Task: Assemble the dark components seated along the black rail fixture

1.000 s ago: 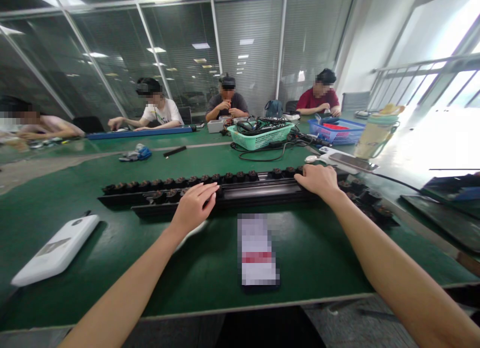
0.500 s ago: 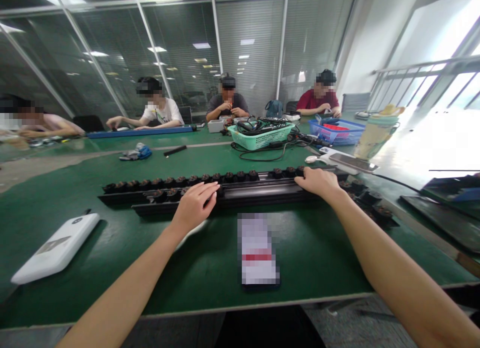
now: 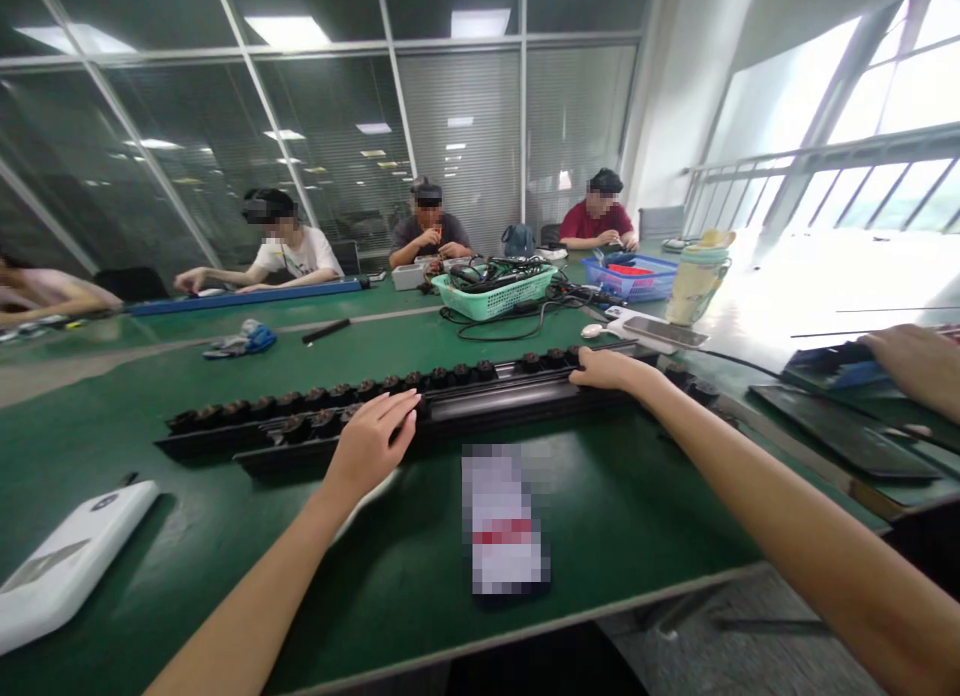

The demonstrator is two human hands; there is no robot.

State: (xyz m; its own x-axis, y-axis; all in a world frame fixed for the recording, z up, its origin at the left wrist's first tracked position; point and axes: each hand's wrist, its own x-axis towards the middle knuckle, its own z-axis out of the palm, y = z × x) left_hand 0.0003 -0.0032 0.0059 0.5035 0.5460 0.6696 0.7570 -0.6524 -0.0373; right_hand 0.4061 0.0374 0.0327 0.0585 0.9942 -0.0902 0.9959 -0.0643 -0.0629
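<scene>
In the head view, the person's two hands are on the near black rail (image 3: 487,401), one of two that lie side by side on the green table (image 3: 600,506). The left hand (image 3: 375,438) rests with four fingers stretched out together and the thumb apart below; whether it grips anything cannot be told. The right hand (image 3: 609,369) is curled over toward the rail's right end, its fingertips partly hidden, so its hold cannot be told either. Three round black parts (image 3: 324,423) show on the near rail left of the left hand; the far black rail (image 3: 202,443) carries a long row, too crowded to count surely, then a gap and three more. One phone (image 3: 504,521) lies before the hands, one white device (image 3: 75,561) at left. Beyond are two baskets, one green (image 3: 496,299), one blue (image 3: 641,288), and one tumbler (image 3: 694,288). Four people (image 3: 300,251) sit across the table.
</scene>
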